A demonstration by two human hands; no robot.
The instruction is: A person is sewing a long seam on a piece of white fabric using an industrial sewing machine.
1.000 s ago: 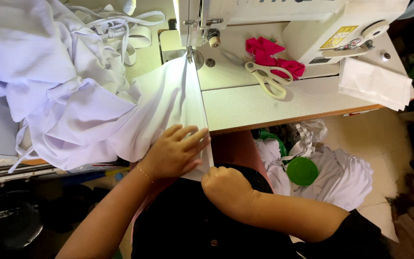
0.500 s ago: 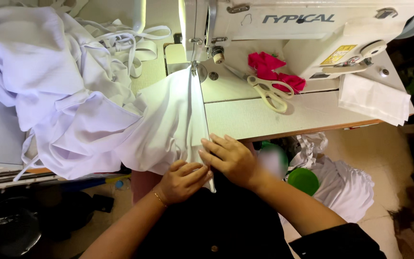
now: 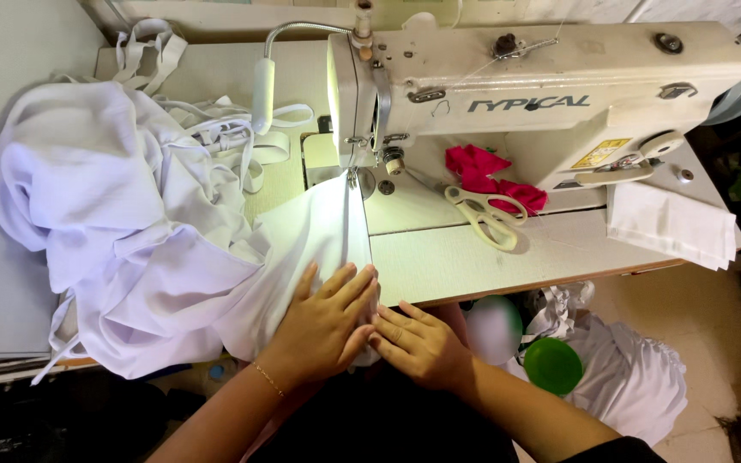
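A white garment [image 3: 130, 231] lies heaped on the left of the sewing table, and one folded strip of it runs up to the needle of a cream sewing machine [image 3: 542, 94]. My left hand [image 3: 323, 326] lies flat on that strip near the table's front edge, fingers spread. My right hand [image 3: 418, 343] rests just beside it, fingertips touching the cloth's right edge at the table's rim. Neither hand grips the cloth; both press on it.
Cream-handled scissors [image 3: 482, 210] and a pink cloth scrap [image 3: 490, 176] lie under the machine arm. A folded white cloth [image 3: 671, 225] sits at the table's right end. White straps [image 3: 233, 129] trail behind the heap. A green lid [image 3: 552, 364] and white fabric lie on the floor.
The camera has tilted up toward the machine. My hands have swapped places: the left one now lies on top of the strip, the right one has dropped to its right edge.
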